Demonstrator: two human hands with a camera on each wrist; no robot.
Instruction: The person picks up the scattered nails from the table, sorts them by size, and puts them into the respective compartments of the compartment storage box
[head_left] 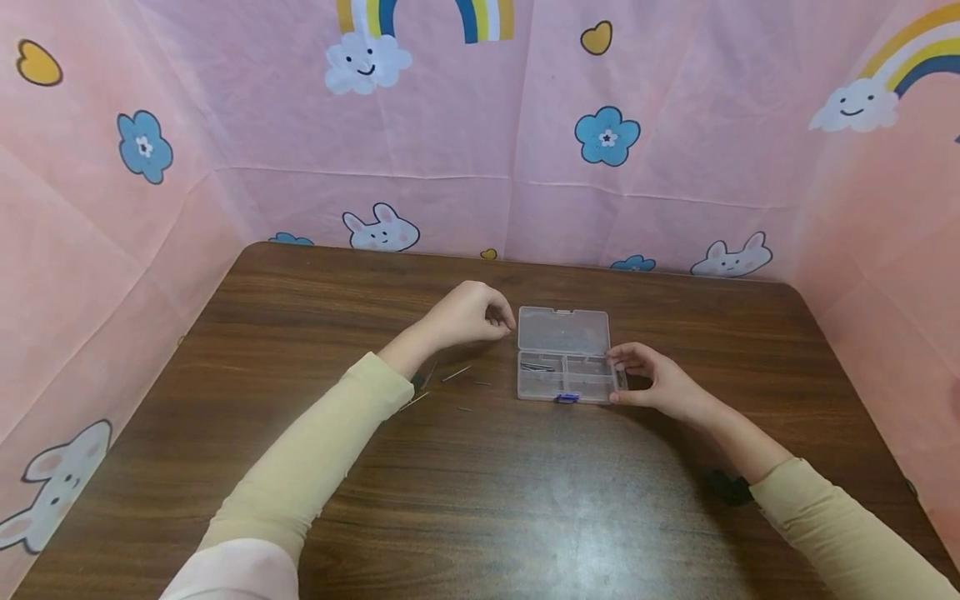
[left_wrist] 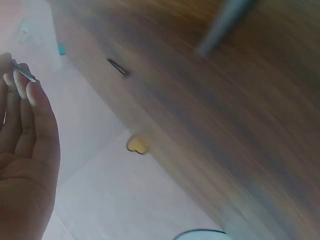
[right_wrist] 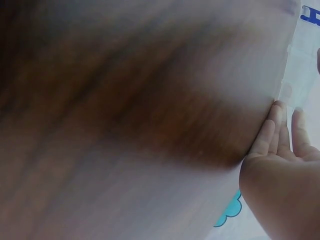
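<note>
2 hands over a dark wooden table (head_left: 480,500). Left hand (head_left: 471,314) raised just left of the clear plastic box (head_left: 564,354), fingers curled, tips drawn together. Left wrist view shows them pinching a thin metal pin (left_wrist: 24,71) at the fingertips (left_wrist: 31,92); pin sticks out past the fingers, clear of the table.

Box sits near the table's middle, lid (head_left: 562,330) swung open toward the far edge and lying flat. Tray part divided into compartments; 1 rear-left compartment holds several thin dark pins (head_left: 536,366). Small blue catch (head_left: 567,398) on the near edge.

Right hand (head_left: 654,382) at the box's right end, thumb on the near corner and fingers on the far side of the tray, gripping the box and holding it against the table. Right wrist view is blurred; shows only straight fingers (right_wrist: 272,132) against a pale edge.

Several loose pins (head_left: 454,374) scattered on the table left of the box, below the left wrist, well apart from one another. Exact count cannot be told.

Both sleeves pale yellow. Pink cloth backdrop (head_left: 675,167) with rainbows, clouds, blue flowers and rabbits encloses the table on 3 sides.
</note>
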